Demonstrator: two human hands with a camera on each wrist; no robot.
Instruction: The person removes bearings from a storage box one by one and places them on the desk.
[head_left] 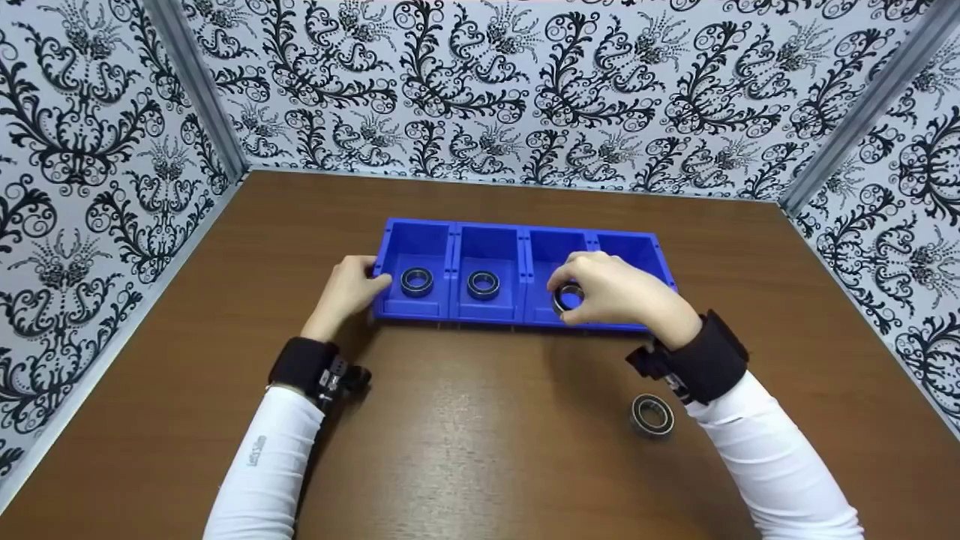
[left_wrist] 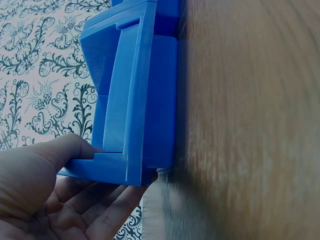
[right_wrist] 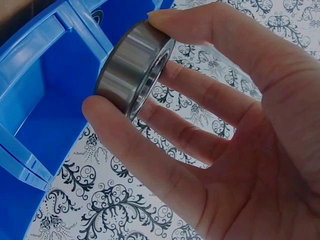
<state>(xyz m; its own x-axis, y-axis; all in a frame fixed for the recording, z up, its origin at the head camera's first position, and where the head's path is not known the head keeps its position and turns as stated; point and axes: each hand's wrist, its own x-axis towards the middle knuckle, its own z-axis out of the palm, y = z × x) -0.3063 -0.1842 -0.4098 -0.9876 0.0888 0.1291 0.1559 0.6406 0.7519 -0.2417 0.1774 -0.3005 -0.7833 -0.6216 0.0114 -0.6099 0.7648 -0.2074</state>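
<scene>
A blue bin point(head_left: 484, 321) with several compartments in a row stands on the table. One ball bearing point(head_left: 416, 282) lies in the leftmost compartment and another bearing point(head_left: 483, 285) in the second. My left hand point(head_left: 351, 289) grips the bin's left end wall, the thumb over the rim point(left_wrist: 112, 167) and the fingers outside and below. Over the third compartment, my right hand point(head_left: 619, 289) pinches a steel ball bearing point(right_wrist: 132, 65) between thumb and fingertip, tilted in the right wrist view. That hand partly covers the third and fourth compartments.
Another bearing point(head_left: 652, 415) lies on the brown wooden table point(head_left: 450, 450), near the right forearm. Patterned panels point(head_left: 495, 90) enclose the table at the back and both sides, with grey metal posts point(head_left: 199, 90) at the corners.
</scene>
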